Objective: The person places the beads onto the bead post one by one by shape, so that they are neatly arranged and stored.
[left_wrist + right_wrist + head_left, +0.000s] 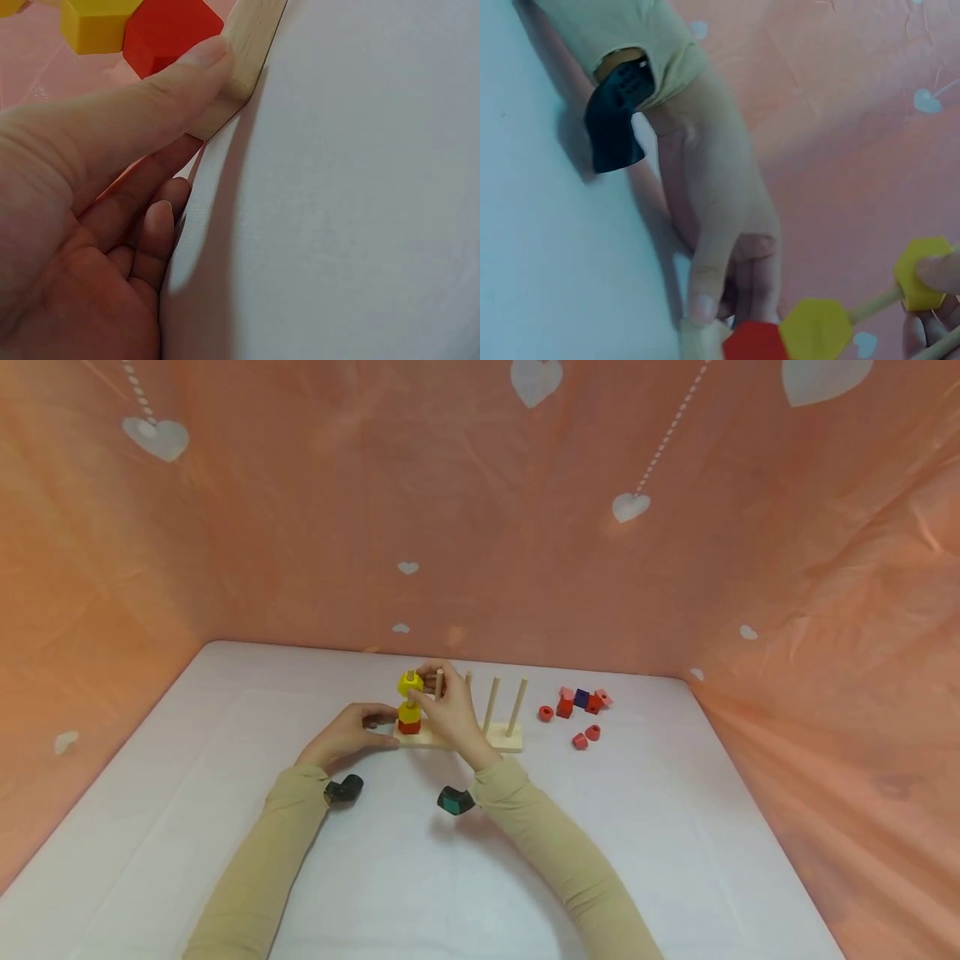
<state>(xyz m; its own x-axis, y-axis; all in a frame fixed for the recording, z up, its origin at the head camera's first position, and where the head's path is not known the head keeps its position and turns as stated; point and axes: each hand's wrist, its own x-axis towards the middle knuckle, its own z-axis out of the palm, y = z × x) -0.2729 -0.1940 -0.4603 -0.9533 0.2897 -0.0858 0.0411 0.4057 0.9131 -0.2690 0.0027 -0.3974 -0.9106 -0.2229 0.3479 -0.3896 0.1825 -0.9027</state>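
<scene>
At the left end of a wooden peg base [480, 742], my left hand [347, 733] grips the board; in the left wrist view its thumb [172, 82] lies over the base's end. A red hexagonal bead [756, 343] sits lowest on the leftmost peg, with a yellow hexagonal bead [816, 328] directly above it. Higher on this peg, near its top, my right hand [454, 708] pinches a second yellow hexagonal bead [409, 683]. The peg passes through that bead, and a stretch of bare wood shows beneath it in the right wrist view.
Bare pegs [491, 706] stand along the base to the right. Further right on the white table [420, 877] lie several red and pink beads [565, 706] and a dark blue cube bead [582, 697]. Black wrist devices [455, 801] hang below the sleeves. A pink curtain [450, 527] surrounds the table.
</scene>
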